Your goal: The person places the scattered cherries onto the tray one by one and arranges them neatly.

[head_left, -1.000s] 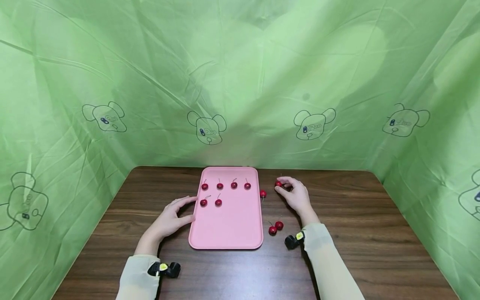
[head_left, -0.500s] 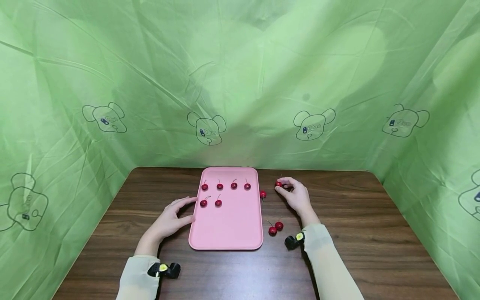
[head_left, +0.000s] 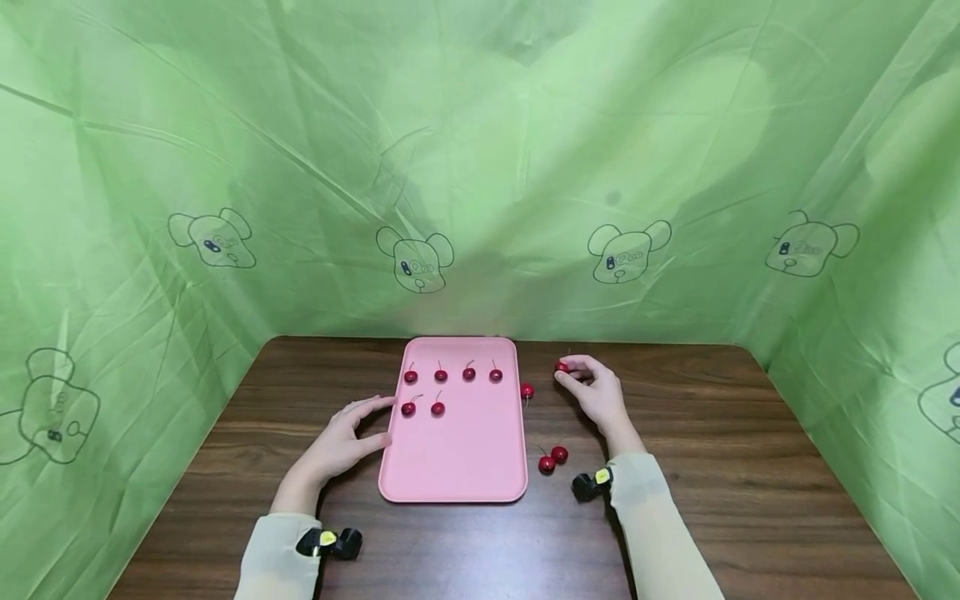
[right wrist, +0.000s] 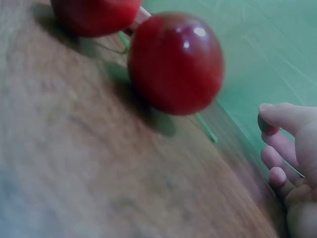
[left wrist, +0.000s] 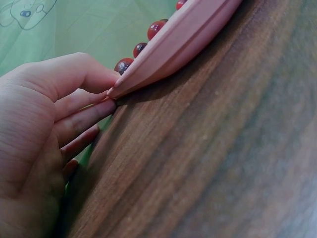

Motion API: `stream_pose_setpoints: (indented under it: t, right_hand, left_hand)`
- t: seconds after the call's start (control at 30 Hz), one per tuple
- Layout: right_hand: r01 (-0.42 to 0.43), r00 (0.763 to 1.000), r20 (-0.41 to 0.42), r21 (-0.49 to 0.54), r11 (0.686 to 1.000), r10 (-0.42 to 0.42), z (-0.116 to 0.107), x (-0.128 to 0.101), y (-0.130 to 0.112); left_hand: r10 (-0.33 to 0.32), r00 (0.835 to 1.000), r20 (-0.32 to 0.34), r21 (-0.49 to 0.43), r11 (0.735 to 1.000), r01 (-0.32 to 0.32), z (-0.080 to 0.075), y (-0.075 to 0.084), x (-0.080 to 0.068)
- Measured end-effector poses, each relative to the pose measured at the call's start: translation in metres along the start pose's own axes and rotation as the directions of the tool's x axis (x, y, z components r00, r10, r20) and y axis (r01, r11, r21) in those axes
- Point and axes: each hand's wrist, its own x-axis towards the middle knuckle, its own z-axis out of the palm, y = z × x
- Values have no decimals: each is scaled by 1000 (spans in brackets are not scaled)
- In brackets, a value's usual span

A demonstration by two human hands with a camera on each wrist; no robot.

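My right hand pinches a red cherry between thumb and fingertips, right of the pink tray. The right wrist view shows this cherry mostly covered by the thumb. My left hand touches the tray's left rim with thumb and forefinger, spread along it. In the left wrist view those fingertips meet the tray's edge. On the tray, a back row of several cherries stands with stems up. In front of it, at the left, lie two more cherries.
One cherry lies against the tray's right edge, its stem toward me. Two cherries lie together on the wooden table near my right wrist. Green cloth encloses the table's back and sides.
My right hand, with the pinched cherry, has shifted very slightly to the right. My left hand stays at the tray's rim. The cherries on the tray and table lie as before.
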Motion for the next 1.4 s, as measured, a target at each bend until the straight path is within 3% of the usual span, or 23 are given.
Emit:
stream_pose_setpoints:
  t: [0.23,0.4,0.53,0.77,1.07,1.4]
  right_hand:
    - [1,1000,-4,61,998,0,-5,-7,-5]
    - [8,1000,14,130,992,-10,-1,-9,-20]
    - [22,999,33,128,991,-26,6,-10,-32]
    - [82,992,88,104,991,-91,27,-13,-61]
    - [127,988,78,86,988,-134,56,-27,-98]
    - [163,977,131,37,986,-167,90,-42,-115]
  left_hand:
    - [-1,1000,13,5,1000,1,3,-2,-2]
    - [6,1000,-5,8,1000,-6,0,-2,-1]
    - [8,1000,-1,9,1000,-8,-1,-3,0]
    - [15,1000,-8,8,1000,-15,-2,-6,1]
    - [43,999,-12,1,999,-43,0,-6,2]
    - [18,1000,-2,8,1000,-18,-2,-3,2]
